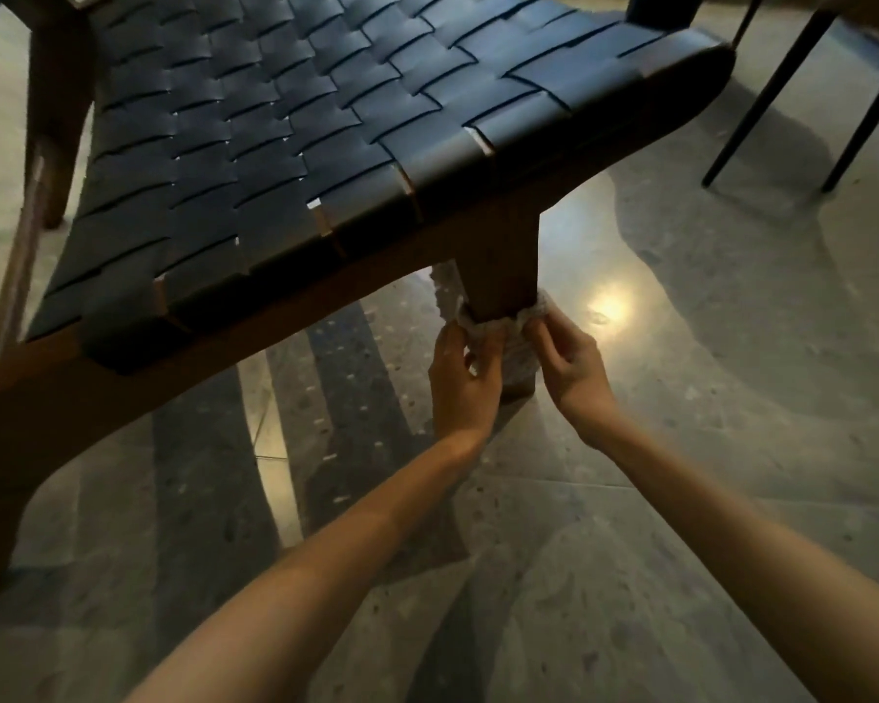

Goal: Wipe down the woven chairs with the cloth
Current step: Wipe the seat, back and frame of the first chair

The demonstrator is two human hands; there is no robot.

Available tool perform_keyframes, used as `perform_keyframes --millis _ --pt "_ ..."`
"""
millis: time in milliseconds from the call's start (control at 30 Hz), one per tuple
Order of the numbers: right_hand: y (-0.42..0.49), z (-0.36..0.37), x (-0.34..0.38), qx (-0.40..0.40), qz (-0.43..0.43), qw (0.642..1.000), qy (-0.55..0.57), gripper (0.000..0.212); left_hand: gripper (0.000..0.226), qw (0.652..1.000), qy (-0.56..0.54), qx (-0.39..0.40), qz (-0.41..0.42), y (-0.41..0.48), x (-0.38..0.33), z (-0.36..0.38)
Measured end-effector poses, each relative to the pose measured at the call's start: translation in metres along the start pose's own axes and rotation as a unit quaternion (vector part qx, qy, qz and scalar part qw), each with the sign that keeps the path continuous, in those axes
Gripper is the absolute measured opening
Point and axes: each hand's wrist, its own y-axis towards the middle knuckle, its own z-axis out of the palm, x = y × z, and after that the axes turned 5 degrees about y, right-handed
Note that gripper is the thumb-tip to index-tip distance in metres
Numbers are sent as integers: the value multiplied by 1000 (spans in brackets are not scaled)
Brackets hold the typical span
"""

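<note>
A low chair with a seat of wide dark woven straps (285, 134) on a brown wooden frame fills the upper left. Its front wooden leg (498, 266) stands on the floor near the middle. A pale cloth (516, 342) is wrapped round the lower part of that leg. My left hand (460, 378) pinches the cloth's left end beside the leg. My right hand (567, 362) pinches its right end. Both hands sit low, close to the floor, on either side of the leg. Part of the cloth is hidden behind the leg.
The floor is polished speckled stone (681, 449) with a bright light reflection to the right of the leg. Thin black legs of another piece of furniture (767, 93) stand at the upper right. Another wooden chair leg (57, 119) stands at the upper left.
</note>
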Motion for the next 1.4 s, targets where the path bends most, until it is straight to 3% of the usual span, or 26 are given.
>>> perform_keyframes --millis 133,233,367,467,533,633,700,867,933,1133,1267,1400 --pt "6 -7 -29 63 40 997 -18 32 31 1000 12 -10 -8 -3 24 17" --pt "6 -15 -55 107 80 990 -43 34 17 995 33 59 -79 -7 42 29" --pt "7 -23 -77 158 122 979 -49 44 46 965 94 182 -165 -2 59 39" --pt "8 -25 -78 161 127 978 -37 46 51 952 100 213 -196 1 61 38" --pt "6 -23 -73 125 120 985 -2 46 45 959 70 184 -206 -2 57 38" --pt "2 -19 -53 51 81 995 35 45 18 969 -1 99 -225 -8 44 37" --pt "2 -17 -34 21 49 997 50 45 6 982 -6 43 -186 -7 32 31" --pt "0 -8 29 -20 -42 993 112 44 15 992 -57 -64 -88 -5 -12 8" --pt "1 -6 55 -40 -64 991 109 43 8 991 -93 -77 -58 -5 -35 -2" --pt "6 1 93 -92 -87 985 119 33 7 973 -185 -111 -79 3 -77 -19" --pt "4 2 86 -104 -94 986 95 35 20 976 -166 -125 -67 1 -76 -17" --pt "2 -2 64 -86 -73 985 132 31 14 986 -97 -136 -23 -2 -53 -10"
